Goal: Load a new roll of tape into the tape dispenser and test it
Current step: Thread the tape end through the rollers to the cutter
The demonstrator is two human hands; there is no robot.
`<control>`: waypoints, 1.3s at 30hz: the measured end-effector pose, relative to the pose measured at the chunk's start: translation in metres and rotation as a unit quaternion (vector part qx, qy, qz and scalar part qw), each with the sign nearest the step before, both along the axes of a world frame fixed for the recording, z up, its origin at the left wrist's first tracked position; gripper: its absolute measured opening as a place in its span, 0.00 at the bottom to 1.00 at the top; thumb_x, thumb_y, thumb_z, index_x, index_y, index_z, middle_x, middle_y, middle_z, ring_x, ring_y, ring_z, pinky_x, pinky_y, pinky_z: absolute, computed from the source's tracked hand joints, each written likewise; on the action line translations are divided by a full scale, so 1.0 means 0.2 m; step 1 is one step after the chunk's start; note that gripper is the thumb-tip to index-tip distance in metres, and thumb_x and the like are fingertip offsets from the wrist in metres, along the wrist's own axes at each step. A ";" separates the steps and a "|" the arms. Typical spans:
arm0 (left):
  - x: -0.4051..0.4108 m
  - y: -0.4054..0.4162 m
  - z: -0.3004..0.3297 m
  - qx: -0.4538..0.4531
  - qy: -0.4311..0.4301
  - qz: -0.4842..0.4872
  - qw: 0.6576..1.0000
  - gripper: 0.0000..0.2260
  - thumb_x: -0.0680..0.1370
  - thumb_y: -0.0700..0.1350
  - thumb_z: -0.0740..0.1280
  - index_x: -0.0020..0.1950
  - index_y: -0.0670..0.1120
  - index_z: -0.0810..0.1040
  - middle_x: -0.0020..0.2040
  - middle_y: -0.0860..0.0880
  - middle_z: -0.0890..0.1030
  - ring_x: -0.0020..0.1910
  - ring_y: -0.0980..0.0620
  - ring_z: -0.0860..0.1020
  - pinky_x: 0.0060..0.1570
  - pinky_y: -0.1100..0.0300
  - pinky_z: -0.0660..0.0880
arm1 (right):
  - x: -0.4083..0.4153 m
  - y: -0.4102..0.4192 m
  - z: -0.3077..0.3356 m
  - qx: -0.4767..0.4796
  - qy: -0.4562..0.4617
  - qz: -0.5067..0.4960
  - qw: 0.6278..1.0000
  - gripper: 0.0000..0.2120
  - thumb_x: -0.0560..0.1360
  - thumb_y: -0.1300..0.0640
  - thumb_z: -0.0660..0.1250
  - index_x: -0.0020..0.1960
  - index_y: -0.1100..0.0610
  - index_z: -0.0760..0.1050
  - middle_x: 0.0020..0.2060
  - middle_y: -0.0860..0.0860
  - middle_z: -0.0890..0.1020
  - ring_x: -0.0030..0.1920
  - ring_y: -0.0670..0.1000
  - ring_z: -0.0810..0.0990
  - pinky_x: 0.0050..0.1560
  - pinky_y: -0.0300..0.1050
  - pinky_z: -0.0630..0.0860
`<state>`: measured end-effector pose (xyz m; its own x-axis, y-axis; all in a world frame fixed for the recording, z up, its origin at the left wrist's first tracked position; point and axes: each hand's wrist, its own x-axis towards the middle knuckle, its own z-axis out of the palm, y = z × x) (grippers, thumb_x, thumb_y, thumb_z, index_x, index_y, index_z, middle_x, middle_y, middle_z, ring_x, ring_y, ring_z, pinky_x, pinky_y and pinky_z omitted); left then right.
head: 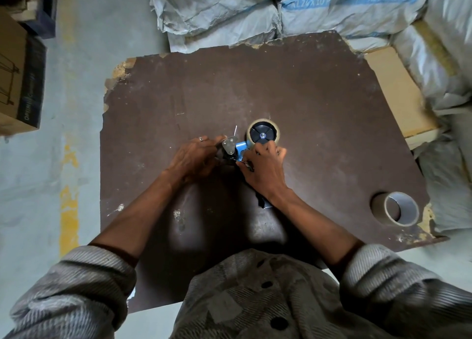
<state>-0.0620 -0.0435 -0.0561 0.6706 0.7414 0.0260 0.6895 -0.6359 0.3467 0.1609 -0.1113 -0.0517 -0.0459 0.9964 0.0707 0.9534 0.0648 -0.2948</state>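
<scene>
The dispenser [236,151] lay on its side on the brown board [306,96], near its middle, and a roll [263,133] already sat on the black hub, so the loading itself looked done. What seemed left was the threading of the tape end through the front roller and past the blade, and then the test pull; no free strip of tape could be made out, so how far the threading had got could not be told. A second roll [398,208], or perhaps a spent core, lay well apart near the board's right corner. The left hand [194,157] was at the dispenser's front end, its fingers curled in close around the metal plate [228,146] and roller there, apparently pinching or steadying that part, though the fingertips were partly hidden. The right hand [263,167] covered the blue frame just beside the roll, fingers bent and closed down on the body, with the handle running under the wrist. Both hands looked narrow and engaged, neither spread wide. Grey sacks [229,9] were stacked beyond the board, and a carton [20,78] stood to the left
</scene>
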 end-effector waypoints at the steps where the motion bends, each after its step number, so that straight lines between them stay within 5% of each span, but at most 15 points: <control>1: 0.00 0.00 0.00 0.003 -0.001 0.005 1.000 0.17 0.73 0.48 0.63 0.54 0.38 0.82 0.62 0.44 0.81 0.49 0.40 0.80 0.46 0.49 0.80 | 0.00 0.00 0.00 0.002 0.003 -0.005 1.000 0.09 0.73 0.45 0.73 0.41 0.50 0.81 0.42 0.46 0.78 0.49 0.55 0.73 0.48 0.53 0.62; 8: 0.01 -0.01 -0.02 -0.006 -0.024 0.008 1.000 0.14 0.72 0.48 0.60 0.45 0.40 0.81 0.61 0.45 0.81 0.45 0.39 0.79 0.40 0.49 0.80 | 0.04 -0.02 -0.01 0.003 0.088 -0.011 0.996 0.09 0.71 0.43 0.75 0.46 0.48 0.83 0.43 0.46 0.78 0.53 0.54 0.71 0.51 0.49 0.57; 12: -0.03 -0.02 -0.05 -0.034 -0.021 0.035 0.999 0.09 0.73 0.48 0.61 0.39 0.45 0.78 0.68 0.48 0.79 0.52 0.41 0.80 0.48 0.49 0.79 | 0.14 -0.09 -0.03 0.000 0.132 -0.013 0.991 0.19 0.70 0.41 0.75 0.59 0.46 0.80 0.52 0.47 0.74 0.55 0.51 0.67 0.53 0.47 0.62; 17: -0.02 -0.02 -0.07 -0.022 -0.067 0.080 0.994 0.03 0.73 0.43 0.71 0.41 0.45 0.82 0.58 0.45 0.85 0.53 0.44 0.83 0.60 0.53 0.73 | 0.23 -0.22 -0.07 -0.061 0.200 -0.079 0.975 0.33 0.67 0.39 0.78 0.65 0.53 0.71 0.56 0.51 0.72 0.56 0.52 0.68 0.59 0.44 0.69; 20: -0.02 -0.03 -0.08 -0.040 -0.090 0.117 0.988 0.08 0.71 0.43 0.72 0.49 0.46 0.84 0.54 0.46 0.85 0.53 0.44 0.83 0.59 0.55 0.73 | 0.22 -0.25 -0.05 -0.150 0.288 -0.166 0.931 0.35 0.66 0.39 0.80 0.61 0.53 0.65 0.50 0.52 0.77 0.49 0.51 0.76 0.48 0.41 0.72; 24: 0.02 -0.06 -0.04 -0.082 -0.096 0.135 0.983 0.18 0.67 0.44 0.69 0.55 0.45 0.83 0.53 0.46 0.85 0.51 0.43 0.81 0.56 0.60 0.71 | 0.20 -0.25 -0.03 -0.223 0.364 -0.208 0.880 0.31 0.70 0.46 0.80 0.58 0.58 0.63 0.37 0.47 0.83 0.31 0.38 0.82 0.36 0.34 0.76; 28: 0.04 -0.09 -0.02 -0.149 -0.135 0.168 0.965 0.23 0.63 0.46 0.70 0.58 0.48 0.82 0.53 0.53 0.84 0.52 0.52 0.82 0.57 0.63 0.74 | 0.19 -0.23 -0.05 -0.274 0.431 -0.228 0.829 0.31 0.66 0.40 0.80 0.54 0.55 0.66 0.38 0.54 0.88 0.36 0.56 0.88 0.42 0.59 0.85; 32: 0.04 -0.12 -0.05 -0.209 -0.116 0.178 0.954 0.29 0.60 0.57 0.73 0.60 0.51 0.80 0.52 0.55 0.84 0.50 0.56 0.82 0.53 0.75 0.70 | 0.21 -0.21 -0.07 -0.343 0.501 -0.219 0.764 0.27 0.65 0.42 0.81 0.50 0.60 0.77 0.40 0.60 0.87 0.37 0.61 0.85 0.44 0.64 0.84; 36: 0.07 -0.14 -0.09 -0.241 -0.135 0.232 0.933 0.22 0.65 0.51 0.82 0.56 0.51 0.81 0.45 0.58 0.82 0.43 0.62 0.79 0.45 0.81 0.68 | 0.18 -0.20 0.02 -0.390 0.604 -0.225 0.658 0.10 0.75 0.58 0.74 0.50 0.62 0.77 0.43 0.64 0.80 0.32 0.56 0.80 0.33 0.46 0.79; 39: 0.10 -0.16 -0.10 -0.254 -0.181 0.248 0.917 0.09 0.72 0.46 0.78 0.49 0.49 0.82 0.41 0.57 0.83 0.39 0.64 0.80 0.45 0.71 0.73 | 0.19 -0.18 0.06 -0.419 0.627 -0.232 0.615 0.09 0.77 0.62 0.71 0.55 0.62 0.76 0.46 0.64 0.80 0.32 0.55 0.82 0.31 0.43 0.79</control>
<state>-0.0429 -0.0745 -0.0757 0.2642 0.9306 -0.2532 0.6318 0.0314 0.7745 0.1980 -0.1464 -0.0388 -0.1755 0.5928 -0.7860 -0.1986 -0.8033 -0.5615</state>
